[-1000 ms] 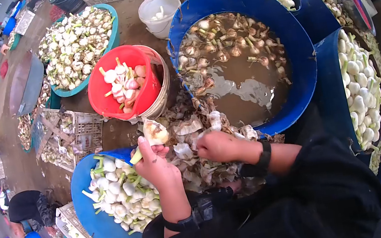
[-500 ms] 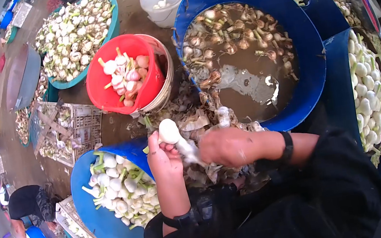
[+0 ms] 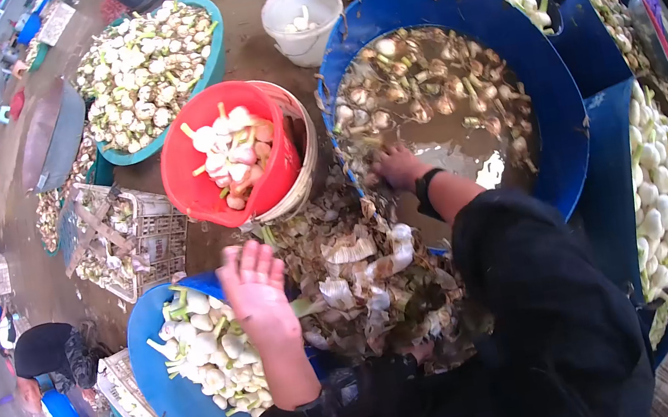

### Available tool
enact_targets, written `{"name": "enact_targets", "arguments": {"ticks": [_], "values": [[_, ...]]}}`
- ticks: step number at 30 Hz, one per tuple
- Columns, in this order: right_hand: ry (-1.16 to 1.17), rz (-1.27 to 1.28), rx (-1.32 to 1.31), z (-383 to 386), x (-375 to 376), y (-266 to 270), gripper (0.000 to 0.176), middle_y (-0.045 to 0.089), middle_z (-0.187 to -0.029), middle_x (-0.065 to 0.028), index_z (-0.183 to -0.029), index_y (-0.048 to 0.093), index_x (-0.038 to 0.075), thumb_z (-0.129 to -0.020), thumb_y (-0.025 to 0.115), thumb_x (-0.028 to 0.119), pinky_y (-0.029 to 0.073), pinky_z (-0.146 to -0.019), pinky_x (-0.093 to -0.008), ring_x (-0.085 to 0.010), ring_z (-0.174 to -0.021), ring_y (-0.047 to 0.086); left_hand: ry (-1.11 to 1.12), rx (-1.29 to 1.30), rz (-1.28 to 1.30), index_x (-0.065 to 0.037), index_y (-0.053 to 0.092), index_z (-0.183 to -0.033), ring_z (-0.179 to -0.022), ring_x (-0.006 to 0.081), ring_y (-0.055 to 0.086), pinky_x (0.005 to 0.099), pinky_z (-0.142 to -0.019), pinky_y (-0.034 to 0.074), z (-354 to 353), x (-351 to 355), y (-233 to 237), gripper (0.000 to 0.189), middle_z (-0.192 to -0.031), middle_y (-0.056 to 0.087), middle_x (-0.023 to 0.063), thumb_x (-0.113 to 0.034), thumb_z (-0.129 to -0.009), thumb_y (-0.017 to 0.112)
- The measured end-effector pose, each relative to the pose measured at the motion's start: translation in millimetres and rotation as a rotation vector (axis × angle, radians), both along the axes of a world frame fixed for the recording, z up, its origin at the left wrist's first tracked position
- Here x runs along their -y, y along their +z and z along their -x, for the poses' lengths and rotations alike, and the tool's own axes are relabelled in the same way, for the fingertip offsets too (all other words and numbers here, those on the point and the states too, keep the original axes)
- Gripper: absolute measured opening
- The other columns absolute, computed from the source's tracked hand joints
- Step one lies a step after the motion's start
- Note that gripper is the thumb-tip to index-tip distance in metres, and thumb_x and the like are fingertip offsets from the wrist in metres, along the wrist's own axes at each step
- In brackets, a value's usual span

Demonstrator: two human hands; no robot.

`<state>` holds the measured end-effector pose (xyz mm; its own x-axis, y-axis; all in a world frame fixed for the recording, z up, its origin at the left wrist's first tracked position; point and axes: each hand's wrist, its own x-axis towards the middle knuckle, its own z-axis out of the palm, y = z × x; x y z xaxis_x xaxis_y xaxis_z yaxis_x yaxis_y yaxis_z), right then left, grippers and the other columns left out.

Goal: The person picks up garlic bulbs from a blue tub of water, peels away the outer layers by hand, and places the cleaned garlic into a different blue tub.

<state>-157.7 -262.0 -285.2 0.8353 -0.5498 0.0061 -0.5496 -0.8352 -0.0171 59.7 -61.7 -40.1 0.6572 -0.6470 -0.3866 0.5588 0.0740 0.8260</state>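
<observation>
My left hand (image 3: 260, 294) is raised palm up with its fingers apart and nothing in it, beside the blue tub of peeled white garlic (image 3: 210, 350). My right hand (image 3: 402, 167) reaches into the large blue tub (image 3: 563, 98) of muddy water, at its left side near unpeeled garlic bulbs (image 3: 452, 72). Its fingertips are hidden, so whether it holds a bulb does not show. Between my arms lies a heap of garlic skins (image 3: 353, 275). A red basin (image 3: 180, 176) with pinkish-white garlic rests on a pale bucket above my left hand.
At the top stands a white bucket (image 3: 303, 25) with a few bulbs. A teal tub (image 3: 215, 48) of garlic is at upper left, a plastic crate (image 3: 159, 236) below it. Another tub of white garlic (image 3: 655, 193) stands right. A bent-over person (image 3: 51, 354) is far left.
The peeled white bulb has left my left hand, which has opened. My right hand has moved up and away from it into the water tub. The view has shifted slightly.
</observation>
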Motion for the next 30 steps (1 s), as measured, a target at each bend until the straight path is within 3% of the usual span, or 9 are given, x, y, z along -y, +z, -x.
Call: {"name": "enact_targets", "arguments": {"ticks": [4,6,11,14,15,18,23,25,30], "values": [[-0.122,-0.327,-0.381,2.0,-14.5,-7.5,0.028,0.06,-0.094,-0.0131,-0.107,0.054,0.009,-0.081,0.053,0.02,0.047,-0.075,-0.0381,-0.027,-0.081,0.06,-0.172,0.269,-0.331,-0.004,0.049,-0.111,-0.087,0.013,0.054,0.0249,-0.073,0.044,21.3,7.8,-3.7,0.035,-0.099,0.055,0.0047,-0.028,-0.085,0.057],[-0.897,-0.956,0.322,9.0,-19.9,35.5,0.04,0.058,-0.098,-0.0139,-0.122,0.041,0.007,-0.085,0.053,0.015,0.047,-0.074,-0.0316,-0.0197,-0.079,0.059,-0.334,0.288,-0.362,-0.003,0.046,-0.115,-0.087,0.0111,0.053,0.0241,-0.073,0.043,31.0,9.2,-10.0,0.039,-0.101,0.054,0.0059,-0.028,-0.086,0.055],[-0.793,-1.175,1.41,-25.4,-101.7,208.0,0.049,0.045,-0.116,-0.0116,-0.129,0.033,0.007,-0.083,0.052,0.004,0.044,-0.079,-0.0266,-0.0145,-0.092,0.05,-0.676,0.212,-0.144,-0.006,0.022,-0.133,-0.099,0.0187,0.05,0.0301,-0.077,0.046,86.1,2.0,-4.1,0.058,-0.117,0.042,0.0129,-0.036,-0.09,0.045],[-0.262,-0.402,0.878,-34.8,-129.8,236.8,0.02,0.05,-0.108,-0.016,-0.096,0.059,0.003,-0.077,0.058,0.008,0.045,-0.078,-0.0329,-0.0256,-0.091,0.053,-0.404,0.284,-0.162,-0.01,0.032,-0.124,-0.062,0.0072,0.049,0.0186,-0.046,0.039,92.6,0.0,16.7,0.046,-0.089,0.05,0.0029,-0.032,-0.088,0.05],[-0.137,-0.321,0.785,-34.0,-135.0,246.8,0.016,0.053,-0.104,-0.0159,-0.089,0.061,0.003,-0.074,0.059,0.009,0.046,-0.077,-0.0345,-0.0268,-0.088,0.055,-0.306,0.073,-0.234,-0.005,0.039,-0.117,-0.071,0.0078,0.05,0.02,-0.06,0.044,79.0,-4.6,22.7,0.04,-0.091,0.052,0.0036,-0.017,-0.084,0.058],[0.232,-0.388,0.587,-30.1,-142.3,232.8,0.012,0.059,-0.085,-0.0122,-0.079,0.059,0.004,-0.071,0.058,0.013,0.047,-0.069,-0.0356,-0.0252,-0.077,0.058,-0.564,0.155,-0.376,0.002,0.048,-0.105,-0.076,0.0078,0.053,0.0221,-0.066,0.044,43.7,-17.0,21.4,0.035,-0.091,0.055,0.0043,-0.014,-0.078,0.064],[0.25,-0.421,0.322,-21.9,-149.6,245.5,0.014,0.058,-0.064,-0.009,-0.065,0.054,0.007,-0.073,0.053,0.019,0.047,-0.056,-0.0377,-0.0278,-0.062,0.058,-0.666,0.056,-0.382,0.003,0.048,-0.107,-0.074,0.007,0.052,0.0194,-0.063,0.043,46.0,-28.3,15.8,0.041,-0.09,0.055,0.0035,-0.018,-0.075,0.065],[0.075,-0.82,0.327,-19.0,-145.5,251.1,0.017,0.054,-0.062,-0.0099,-0.063,0.05,0.005,-0.073,0.057,0.017,0.045,-0.055,-0.039,-0.0292,-0.061,0.055,-0.634,0.055,-0.388,-0.004,0.053,-0.096,-0.048,0.0017,0.04,0.0169,-0.037,0.026,47.0,-28.1,18.0,0.026,-0.067,0.05,-0.0031,-0.022,-0.077,0.058],[0.192,-0.595,0.402,-12.8,-158.2,255.9,0.021,0.054,-0.06,-0.0127,-0.06,0.051,0.005,-0.076,0.056,0.017,0.044,-0.052,-0.0403,-0.032,-0.058,0.054,-0.728,0.121,-0.35,-0.002,0.053,-0.103,-0.046,0.0016,0.038,0.0157,-0.036,0.025,45.3,-29.5,21.8,0.034,-0.067,0.05,-0.0021,-0.023,-0.076,0.056]]}}
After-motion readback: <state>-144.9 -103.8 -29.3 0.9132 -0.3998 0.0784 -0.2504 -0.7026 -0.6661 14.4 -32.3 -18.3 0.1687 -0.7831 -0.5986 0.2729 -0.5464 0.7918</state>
